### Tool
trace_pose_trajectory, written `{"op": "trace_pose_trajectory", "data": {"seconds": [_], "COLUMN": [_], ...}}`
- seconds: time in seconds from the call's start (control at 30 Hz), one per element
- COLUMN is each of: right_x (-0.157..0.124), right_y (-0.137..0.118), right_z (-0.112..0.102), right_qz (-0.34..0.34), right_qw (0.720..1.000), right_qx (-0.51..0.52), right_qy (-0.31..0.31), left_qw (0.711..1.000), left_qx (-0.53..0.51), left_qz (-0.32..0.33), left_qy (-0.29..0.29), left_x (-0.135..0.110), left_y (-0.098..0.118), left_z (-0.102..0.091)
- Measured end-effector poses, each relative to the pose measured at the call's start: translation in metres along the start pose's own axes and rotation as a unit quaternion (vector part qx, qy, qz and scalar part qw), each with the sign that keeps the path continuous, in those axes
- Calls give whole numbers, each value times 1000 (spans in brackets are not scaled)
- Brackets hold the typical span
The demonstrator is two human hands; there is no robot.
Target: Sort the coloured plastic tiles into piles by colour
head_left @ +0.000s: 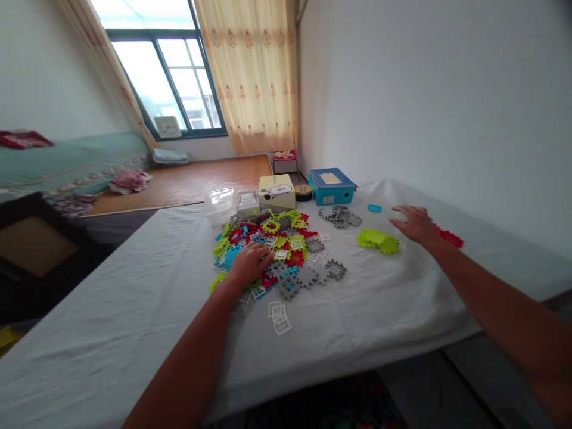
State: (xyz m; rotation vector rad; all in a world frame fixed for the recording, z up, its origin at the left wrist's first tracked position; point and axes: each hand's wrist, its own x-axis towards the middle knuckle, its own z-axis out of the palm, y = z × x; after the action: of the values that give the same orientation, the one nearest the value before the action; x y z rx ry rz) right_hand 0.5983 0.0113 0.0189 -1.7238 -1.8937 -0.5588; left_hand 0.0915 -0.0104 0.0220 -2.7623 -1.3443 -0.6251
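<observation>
head view: you look down over a table under a white cloth, both your forearms in frame.
left hand: rests knuckles up on the near-left edge of the mixed pile.
left fingers: curled down into the pieces. Tips are hidden, so can't tell if you pinch one.
right hand: stretched out to the right, palm down, low over the cloth, well apart from the mixed pile.
right fingers: spread flat and wide, nothing in them. Touching the cloth or just above it, can't tell.
pile detail: flat toothed tiles in red, lime, blue, grey and white, heaped mid-table and sitting between your two hands.
green stack: lime tiles bunched just left of your right hand, near it, not touching.
red tiles: just beside your right wrist on its far side, partly hidden by it.
grey group: grey tiles laid flat beyond the green stack, near the blue box.
blue tile: single piece on the cloth between the grey group and your right fingertips.
white tiles: a few grid pieces on the near side of the mixed pile, apart from it, beside your left forearm.
far edge: clear tub, cream box, black tin, then the blue box, in a row left to right.
room: window and curtain beyond the table, bed at left.
</observation>
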Motion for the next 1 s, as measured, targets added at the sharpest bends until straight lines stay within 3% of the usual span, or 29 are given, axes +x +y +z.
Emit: {"op": "trace_pose_trajectory", "data": {"seconds": [0.1, 0.2, 0.27, 0.4, 0.5, 0.67, 0.77, 0.87, 1.0], "right_x": [26, 42, 48, 52, 53, 42, 30, 18, 0], "right_y": [-62, -133, -170, -204, -209, -195, -162, -101, 14], "right_z": [20, 39, 50, 63, 64, 47, 30, 10, -9], "right_qz": [-92, -192, -220, -201, -182, -126, -65, 42, 218], "right_qw": [990, 959, 947, 946, 956, 952, 934, 946, 963], "right_qx": [87, 153, 157, 99, 80, 215, 302, 297, 157], "right_qy": [-68, -141, -175, -232, -215, -180, -181, -121, -25], "left_qw": [1000, 1000, 1000, 1000, 1000, 1000, 1000, 1000, 1000], "left_qx": [5, 12, 16, 22, 15, 12, 10, 10, -3], "left_qz": [2, 2, 3, 9, 8, 4, 2, 3, 9], "left_qy": [-2, -2, 0, 3, 6, 3, 2, 1, 0], "left_x": [0, -1, -2, -3, -4, -4, -3, -2, -1], "left_y": [0, -1, -2, -1, 0, -1, -4, -6, -7], "left_z": [-1, 1, 2, 4, 3, 0, 0, 0, 1]}}
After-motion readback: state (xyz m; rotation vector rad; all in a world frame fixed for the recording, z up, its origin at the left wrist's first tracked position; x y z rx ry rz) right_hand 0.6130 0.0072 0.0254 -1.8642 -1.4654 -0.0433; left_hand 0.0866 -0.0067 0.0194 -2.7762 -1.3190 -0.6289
